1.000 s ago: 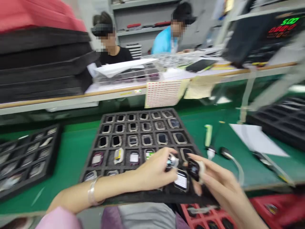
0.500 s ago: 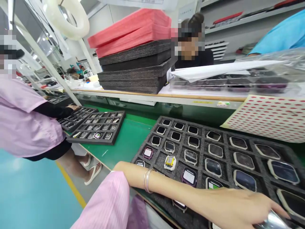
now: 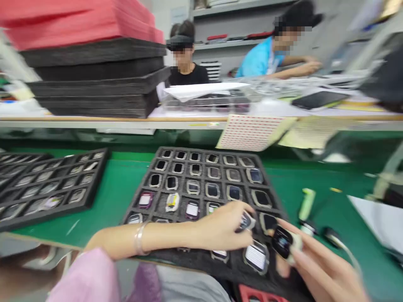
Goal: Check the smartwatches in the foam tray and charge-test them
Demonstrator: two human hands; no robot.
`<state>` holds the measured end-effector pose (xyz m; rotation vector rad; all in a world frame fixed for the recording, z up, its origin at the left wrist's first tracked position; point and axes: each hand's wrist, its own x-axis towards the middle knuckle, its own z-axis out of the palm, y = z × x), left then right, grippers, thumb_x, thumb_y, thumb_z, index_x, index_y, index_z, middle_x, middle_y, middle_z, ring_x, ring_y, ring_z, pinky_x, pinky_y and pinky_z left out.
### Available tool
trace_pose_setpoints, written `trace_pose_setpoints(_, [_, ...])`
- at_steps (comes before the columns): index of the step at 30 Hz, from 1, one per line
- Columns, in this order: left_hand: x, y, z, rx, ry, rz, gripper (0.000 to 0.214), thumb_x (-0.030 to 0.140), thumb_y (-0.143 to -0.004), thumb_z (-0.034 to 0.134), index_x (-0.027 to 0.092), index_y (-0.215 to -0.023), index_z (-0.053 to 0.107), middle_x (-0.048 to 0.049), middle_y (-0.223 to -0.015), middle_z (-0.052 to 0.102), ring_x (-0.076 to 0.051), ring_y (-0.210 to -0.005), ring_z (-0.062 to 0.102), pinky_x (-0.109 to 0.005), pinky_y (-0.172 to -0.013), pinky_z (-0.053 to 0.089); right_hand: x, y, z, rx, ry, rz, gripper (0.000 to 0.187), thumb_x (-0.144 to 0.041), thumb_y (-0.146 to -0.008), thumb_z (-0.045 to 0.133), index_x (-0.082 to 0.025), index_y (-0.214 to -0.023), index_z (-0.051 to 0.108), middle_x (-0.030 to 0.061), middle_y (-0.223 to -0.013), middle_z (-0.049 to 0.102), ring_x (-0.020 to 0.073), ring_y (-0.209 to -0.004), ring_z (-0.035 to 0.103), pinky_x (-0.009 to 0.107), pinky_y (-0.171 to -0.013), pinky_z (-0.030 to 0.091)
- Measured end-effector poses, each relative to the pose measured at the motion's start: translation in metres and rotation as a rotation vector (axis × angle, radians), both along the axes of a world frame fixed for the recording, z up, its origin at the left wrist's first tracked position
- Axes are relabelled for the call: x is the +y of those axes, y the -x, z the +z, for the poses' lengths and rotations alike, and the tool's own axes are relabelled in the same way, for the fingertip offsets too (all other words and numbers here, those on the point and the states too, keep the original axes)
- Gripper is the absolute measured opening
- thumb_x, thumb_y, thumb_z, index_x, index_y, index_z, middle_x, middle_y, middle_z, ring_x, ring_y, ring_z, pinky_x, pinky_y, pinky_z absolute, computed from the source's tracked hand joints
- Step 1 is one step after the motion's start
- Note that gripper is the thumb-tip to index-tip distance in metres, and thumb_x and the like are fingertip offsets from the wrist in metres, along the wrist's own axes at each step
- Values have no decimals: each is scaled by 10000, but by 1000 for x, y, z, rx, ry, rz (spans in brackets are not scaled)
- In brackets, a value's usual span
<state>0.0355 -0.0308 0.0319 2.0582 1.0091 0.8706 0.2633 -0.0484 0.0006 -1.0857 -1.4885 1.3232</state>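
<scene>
My left hand [image 3: 220, 224], with a metal bangle [image 3: 140, 239] on its wrist, reaches over a dark foam tray [image 3: 171, 212]. Its fingers are closed around a silver-rimmed watch case [image 3: 246, 221], partly hidden by the fingertips. At the tray's right side, my right hand [image 3: 324, 262] grips a smartwatch body [image 3: 283, 242] with a pale frame, its dark screen lit by a small blue-white image. Square tray pockets hold watch cases, among them a purple one [image 3: 145, 200], one with a yellow part [image 3: 172, 202] showing, and one with a white label [image 3: 256, 256] close below my left hand.
Two more watch trays [image 3: 86, 197] lie left on the green bench [image 3: 122, 167]. A light-green tool [image 3: 307, 204] and a cable [image 3: 343, 245] are on the right. Red and black foam [image 3: 94, 77] is stacked on the shelf; two people sit behind. A red tray [image 3: 261, 293] shows at the bottom edge.
The view has swung right. My right hand has come into view with the smartwatch body. My left hand now shows nearer the middle, still holding a silvery piece.
</scene>
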Motion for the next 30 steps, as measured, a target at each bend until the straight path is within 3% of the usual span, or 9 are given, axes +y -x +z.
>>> trace_pose_setpoints(6, [-9,-8,-6,-32,125,40,341,160,-798,477,172,-1138,479,-100,-1107,614,-229,-1034,585,-340,-912,441,-11,8,15,225,99,-57,451,-309,-827,681,-126,-1228,582,44,-661,649,162,-503,572,282,-503,483])
trace_pose_setpoints(12, [-14,-10,-2,-20,208,54,307,156,-810,470,190,-1114,484,-79,-1070,636,-231,-992,594,-360,-889,446,-13,-1,7,258,124,75,486,-330,-830,685,-112,-1250,572,33,-581,644,164,-472,593,274,-482,498])
trace_pose_setpoints(14, [-14,-11,-4,-62,258,62,397,175,-813,506,175,-1206,447,-93,-1118,630,-237,-1024,589,-377,-921,436,-13,-1,6,288,111,97,470,-316,-850,666,-121,-1264,561,41,-620,657,161,-495,610,270,-498,513])
trace_pose_setpoints(18, [-13,-13,-10,-280,526,30,664,222,-728,673,163,-1315,367,-123,-1227,588,-254,-1083,577,-381,-933,455,-11,1,11,395,137,163,449,-258,-886,608,-191,-1318,507,82,-894,669,170,-622,656,266,-517,546])
trace_pose_setpoints(21, [-12,-15,-6,-474,820,38,486,203,-715,666,152,-1160,476,-113,-1114,629,-241,-977,622,-370,-828,514,-11,0,12,438,218,189,412,-225,-892,565,-188,-1298,509,129,-1069,630,176,-666,664,259,-496,550])
trace_pose_setpoints(24, [-12,-15,0,-597,1052,76,303,171,-751,600,144,-1042,523,-87,-958,660,-214,-917,641,-353,-795,530,-12,-2,9,469,246,197,364,-190,-870,549,-183,-1234,540,135,-1107,615,166,-639,659,237,-453,536])
trace_pose_setpoints(30, [-12,-14,-1,-643,1079,99,296,105,-740,565,138,-1033,549,-74,-937,672,-184,-895,638,-346,-820,526,-16,-3,5,402,192,146,466,-172,-853,562,-191,-1312,479,130,-1093,636,143,-592,655,192,-409,508])
